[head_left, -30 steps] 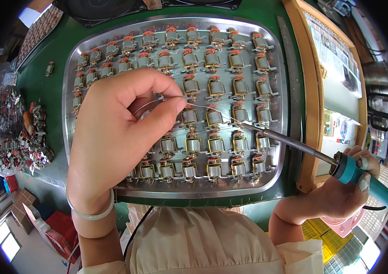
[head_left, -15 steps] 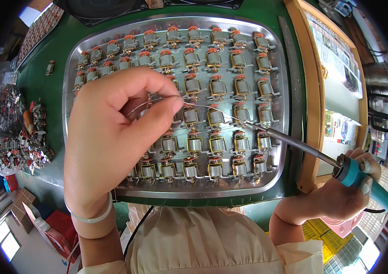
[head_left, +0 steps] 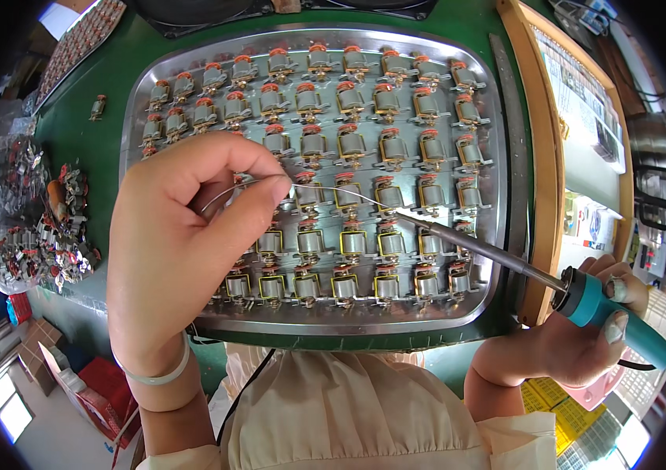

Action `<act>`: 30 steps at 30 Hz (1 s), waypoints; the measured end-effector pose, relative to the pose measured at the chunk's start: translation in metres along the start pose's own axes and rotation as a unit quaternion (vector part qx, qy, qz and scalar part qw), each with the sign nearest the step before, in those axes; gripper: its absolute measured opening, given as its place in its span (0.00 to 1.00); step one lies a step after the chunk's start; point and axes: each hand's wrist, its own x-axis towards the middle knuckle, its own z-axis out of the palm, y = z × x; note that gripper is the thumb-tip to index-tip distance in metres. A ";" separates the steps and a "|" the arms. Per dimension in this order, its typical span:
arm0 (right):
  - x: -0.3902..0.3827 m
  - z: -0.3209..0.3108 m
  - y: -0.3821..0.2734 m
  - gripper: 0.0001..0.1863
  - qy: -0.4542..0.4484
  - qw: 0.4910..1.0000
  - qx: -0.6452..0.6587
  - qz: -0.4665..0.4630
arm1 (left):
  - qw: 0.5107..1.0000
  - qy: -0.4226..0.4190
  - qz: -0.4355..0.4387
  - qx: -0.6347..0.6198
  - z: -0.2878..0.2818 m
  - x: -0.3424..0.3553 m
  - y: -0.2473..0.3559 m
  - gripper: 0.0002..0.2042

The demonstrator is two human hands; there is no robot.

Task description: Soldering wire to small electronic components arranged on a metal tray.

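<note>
Thumb and forefinger of my left hand (head_left: 192, 215) pinch a thin silvery solder wire (head_left: 341, 189), whose tail curves back into the palm. In my right hand (head_left: 576, 352) is the teal handle of a soldering iron (head_left: 478, 246). The iron's tip and the wire's end come together beside a small coil part (head_left: 388, 196). Whether the tip touches the part I cannot tell. Rows of similar grey coil parts with orange-red tops and brassy frames stand in a shiny metal tray (head_left: 349, 323). My left hand covers some parts in the tray's left side.
Left of the tray lie a clear plastic bag (head_left: 4, 196) and a heap of loose parts (head_left: 74, 254). One coil part (head_left: 98, 107) stands apart on the green table. A metal ruler (head_left: 515, 149) and a wooden frame (head_left: 544, 141) border the tray's right. Black trays (head_left: 200, 16) lie behind.
The iron's tip and the solder wire have shifted left across the tray, about one column of parts. My left hand has moved left with the wire. The whole view has shifted slightly.
</note>
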 end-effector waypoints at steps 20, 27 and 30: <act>-0.001 0.003 0.003 0.13 0.008 1.000 0.019 0.009 | 0.999 0.004 0.035 0.012 0.005 0.000 -0.005 0.02; -0.001 0.004 0.003 0.14 0.006 1.000 0.003 0.012 | 1.000 0.001 0.017 0.007 0.004 -0.001 -0.002 0.03; -0.002 0.002 0.003 0.13 0.012 1.000 0.013 0.011 | 1.000 0.006 0.014 -0.003 0.000 -0.002 -0.001 0.02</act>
